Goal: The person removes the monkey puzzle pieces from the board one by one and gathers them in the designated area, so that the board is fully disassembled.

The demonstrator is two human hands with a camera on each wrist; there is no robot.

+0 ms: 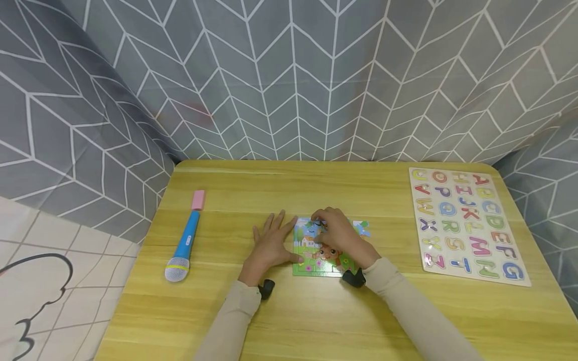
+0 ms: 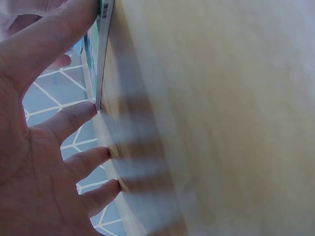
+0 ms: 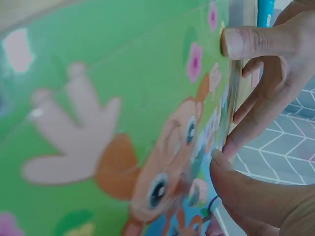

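Observation:
A jigsaw puzzle [image 1: 311, 268] with a cartoon monkey on green ground and blue sky lies flat on the wooden table. My left hand [image 1: 269, 249] is spread at its left side. The left thumb [image 3: 251, 42] presses on the puzzle's border, while the other fingertips touch the table and the puzzle's edge. Over the upper middle of the picture, my right hand [image 1: 339, 231] bends down with thumb and fingers pinching a small puzzle piece [image 3: 212, 202], mostly hidden by the fingers. Jagged piece outlines show at the puzzle's upper right [image 1: 363, 229].
A blue toy microphone [image 1: 185, 243] lies at the left, with a pink block [image 1: 198, 199] beyond its handle end. An alphabet board [image 1: 469, 228] with coloured letters is at the right. A grey patterned curtain [image 1: 293, 80] hangs along the table's [image 1: 217, 321] far edge.

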